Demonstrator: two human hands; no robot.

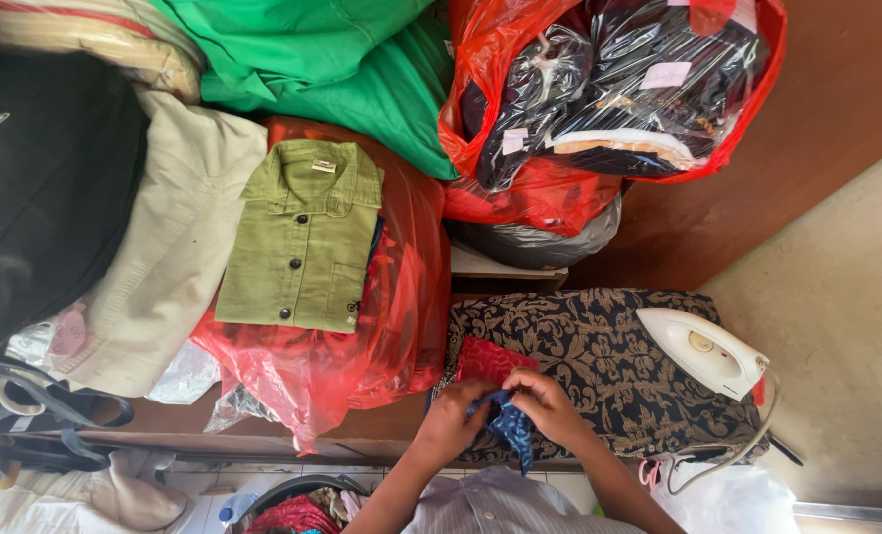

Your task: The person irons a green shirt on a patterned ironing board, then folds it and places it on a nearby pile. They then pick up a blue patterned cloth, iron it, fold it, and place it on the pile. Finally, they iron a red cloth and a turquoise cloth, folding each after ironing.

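- Both hands meet over a small blue patterned cloth (508, 420): the left hand (453, 423) and the right hand (547, 405) each have their grip closed on its upper edge, so that it hangs bunched between them.
- The cloth is at the near edge of a dark padded ironing surface with a tan floral print (609, 371), just in front of a red patterned fabric (487, 360) lying flat there.
- A white iron (703, 351) rests on the same surface, to the right of the hands.
- To the left, a folded olive-green shirt (304, 237) lies on a red plastic bag (401, 297).
- Beyond, another red bag holds plastic-wrapped clothes (619, 79).
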